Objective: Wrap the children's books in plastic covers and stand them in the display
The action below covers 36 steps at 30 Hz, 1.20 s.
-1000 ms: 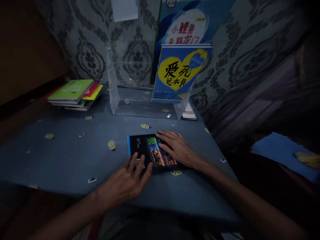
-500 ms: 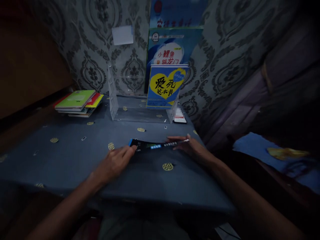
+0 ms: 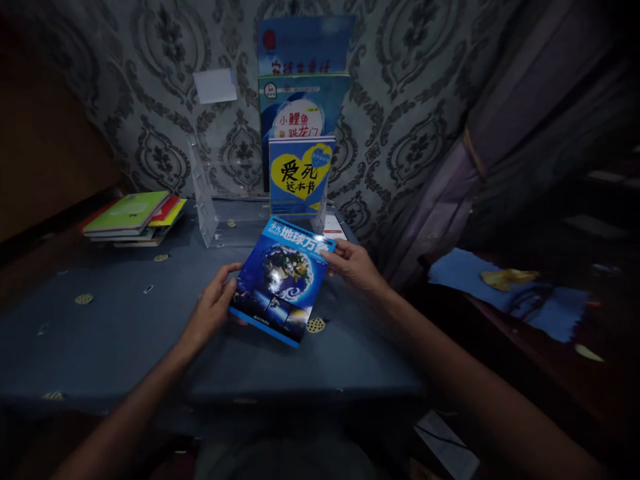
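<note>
Held between both hands is a blue book (image 3: 286, 273) with a picture of the Earth on its cover, tilted above the table. My left hand (image 3: 213, 308) grips its lower left edge, fingers partly hidden beneath it. At its upper right corner, my right hand (image 3: 356, 267) pinches the cover with the thumb on top. Just behind stands a clear acrylic book rack (image 3: 206, 217). On the rack's right side lean a blue book with a yellow heart (image 3: 301, 179), a teal book (image 3: 305, 90) and a taller blue book (image 3: 306, 47).
A stack of books (image 3: 127, 217) lies at the table's left rear. The table (image 3: 120, 347) has a dark blue cloth with pineapple prints. A white card (image 3: 215, 85) is by the patterned wall. Right of the table are a curtain (image 3: 460, 180) and a blue cloth (image 3: 455, 273).
The book was seen nearly edge-on, low over the table; now its Earth cover faces up toward me. My right hand has closed on its upper right corner. The view has shifted right.
</note>
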Available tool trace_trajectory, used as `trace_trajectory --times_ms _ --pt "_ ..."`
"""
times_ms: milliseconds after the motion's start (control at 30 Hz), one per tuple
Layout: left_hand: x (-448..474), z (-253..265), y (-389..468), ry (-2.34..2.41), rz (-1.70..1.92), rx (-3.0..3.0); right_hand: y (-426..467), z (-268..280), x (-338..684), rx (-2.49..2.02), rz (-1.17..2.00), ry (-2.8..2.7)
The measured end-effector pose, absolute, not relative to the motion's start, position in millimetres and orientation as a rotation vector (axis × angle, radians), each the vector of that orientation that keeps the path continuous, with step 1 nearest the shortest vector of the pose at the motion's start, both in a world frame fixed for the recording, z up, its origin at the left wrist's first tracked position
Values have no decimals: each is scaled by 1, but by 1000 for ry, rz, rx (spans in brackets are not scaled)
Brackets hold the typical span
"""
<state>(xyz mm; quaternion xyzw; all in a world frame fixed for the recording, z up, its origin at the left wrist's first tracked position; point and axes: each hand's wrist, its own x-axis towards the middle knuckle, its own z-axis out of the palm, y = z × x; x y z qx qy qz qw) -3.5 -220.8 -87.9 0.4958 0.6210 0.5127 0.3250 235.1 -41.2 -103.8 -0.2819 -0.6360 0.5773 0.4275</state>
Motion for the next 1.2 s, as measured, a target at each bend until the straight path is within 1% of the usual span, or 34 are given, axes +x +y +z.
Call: trace_trajectory --times_ms 67,200,500,633,733,800,900,1033,1100,1200 --pt "-8 -100 -222 1574 1211 1183 -37 -113 228 -765 1435 -1691" --pt "-15 -112 -226 1545 965 1203 -29 -135 212 -819 1452 -1738" --pt "-20 -106 -227 1665 707 1376 -17 -145 201 -793 1489 -1828" --pt "-22 -106 -224 1824 504 1687 -13 -147 202 -790 1494 -1870" --pt "-22 -104 -214 2053 267 2073 -7 -147 200 -781 1486 -1901" --pt "-21 -103 -203 2195 142 2224 -4 -146 197 -753 1465 -1944" --pt "-23 -109 -180 2236 188 2383 -2 -146 194 -717 1395 -2023" --pt "-35 -127 -152 2081 355 2500 -1 -148 195 -785 1197 -2091" --pt "-40 -132 -142 2022 364 2509 -1 -150 197 -852 1097 -2110" --pt "-40 -132 -132 1984 336 2569 -4 -154 200 -918 1040 -2075"
